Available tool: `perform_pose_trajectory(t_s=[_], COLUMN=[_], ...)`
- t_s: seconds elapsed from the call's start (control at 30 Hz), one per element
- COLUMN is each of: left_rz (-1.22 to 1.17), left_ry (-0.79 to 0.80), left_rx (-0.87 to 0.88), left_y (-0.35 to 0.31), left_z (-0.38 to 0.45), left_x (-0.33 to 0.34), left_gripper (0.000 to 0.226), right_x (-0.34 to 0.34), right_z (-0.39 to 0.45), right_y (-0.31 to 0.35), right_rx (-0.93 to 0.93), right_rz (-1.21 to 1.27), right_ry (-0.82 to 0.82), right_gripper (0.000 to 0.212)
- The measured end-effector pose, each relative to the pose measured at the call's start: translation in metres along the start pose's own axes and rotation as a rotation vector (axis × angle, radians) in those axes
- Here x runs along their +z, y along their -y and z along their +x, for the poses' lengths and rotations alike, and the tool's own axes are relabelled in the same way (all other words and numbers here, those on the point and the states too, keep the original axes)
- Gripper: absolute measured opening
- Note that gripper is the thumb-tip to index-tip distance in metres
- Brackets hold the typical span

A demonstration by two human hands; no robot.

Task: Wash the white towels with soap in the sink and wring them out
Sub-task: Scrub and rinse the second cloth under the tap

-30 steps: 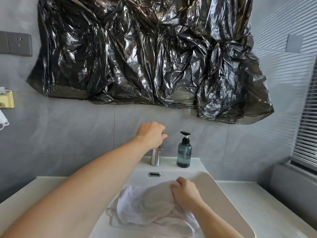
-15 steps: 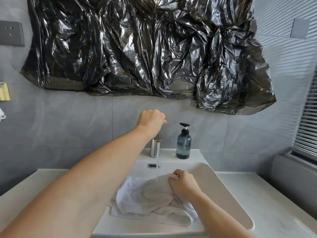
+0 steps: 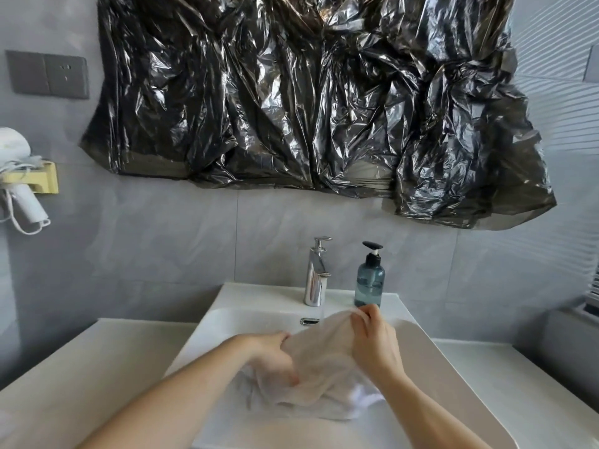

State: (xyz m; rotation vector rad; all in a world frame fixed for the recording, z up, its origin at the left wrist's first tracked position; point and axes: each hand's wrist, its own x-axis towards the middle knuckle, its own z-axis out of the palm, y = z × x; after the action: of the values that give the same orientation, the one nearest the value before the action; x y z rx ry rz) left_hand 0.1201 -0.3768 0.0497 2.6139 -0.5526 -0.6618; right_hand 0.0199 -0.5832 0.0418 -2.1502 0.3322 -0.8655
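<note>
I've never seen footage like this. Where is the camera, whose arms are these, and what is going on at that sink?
There is no machine here: a person wears a wide-angle camera on the head, so you look down along their bare arms. The left hand and the right hand both grip a wet white towel over the white sink. More white cloth lies in the basin beneath. Behind stand a chrome tap and a blue soap bottle. Black plastic sheeting covers the wall above.

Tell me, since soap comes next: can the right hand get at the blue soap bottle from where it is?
Probably yes. The right hand pinches the white towel just in front of the soap bottle, with nothing between them, but it would have to release the towel first.
</note>
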Motion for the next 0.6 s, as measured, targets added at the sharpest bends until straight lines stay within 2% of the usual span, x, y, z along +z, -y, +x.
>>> perform_pose_trajectory(t_s=[0.1,0.17,0.23,0.3,0.37,0.43,0.53,0.6], left_rz=[0.1,-0.081,-0.337,-0.581,-0.738,-0.8,-0.866,-0.873], left_ry=[-0.046,-0.106,-0.171,-0.238,-0.257,-0.281,-0.32,-0.339], left_rx=[0.059,0.096,0.099,0.071,0.052,0.086,0.143,0.175], left_y=[-0.017,-0.027,-0.034,-0.039,-0.046,-0.048,-0.051,-0.057], left_z=[0.01,0.016,0.02,0.023,0.024,0.028,0.028,0.028], left_x=[0.0,0.001,0.001,0.003,0.008,0.015,0.017,0.017], left_gripper=[0.047,0.035,0.039,0.037,0.037,0.047,0.075,0.07], right_x=[-0.004,-0.008,-0.009,-0.003,0.005,0.009,0.01,0.015], right_z=[0.0,-0.001,-0.005,-0.01,-0.011,-0.007,0.006,0.018], right_y=[0.001,0.001,0.003,0.005,0.01,0.021,0.041,0.045], right_rx=[0.035,0.078,0.137,0.188,0.157,0.123,0.098,0.037], right_rz=[0.007,-0.015,-0.084,-0.125,-0.114,0.022,0.253,0.255], right_ry=[-0.044,-0.028,0.102,0.276,0.348,0.326,0.298,0.25], right_gripper=[0.01,0.009,0.012,0.026,0.032,0.031,0.026,0.023])
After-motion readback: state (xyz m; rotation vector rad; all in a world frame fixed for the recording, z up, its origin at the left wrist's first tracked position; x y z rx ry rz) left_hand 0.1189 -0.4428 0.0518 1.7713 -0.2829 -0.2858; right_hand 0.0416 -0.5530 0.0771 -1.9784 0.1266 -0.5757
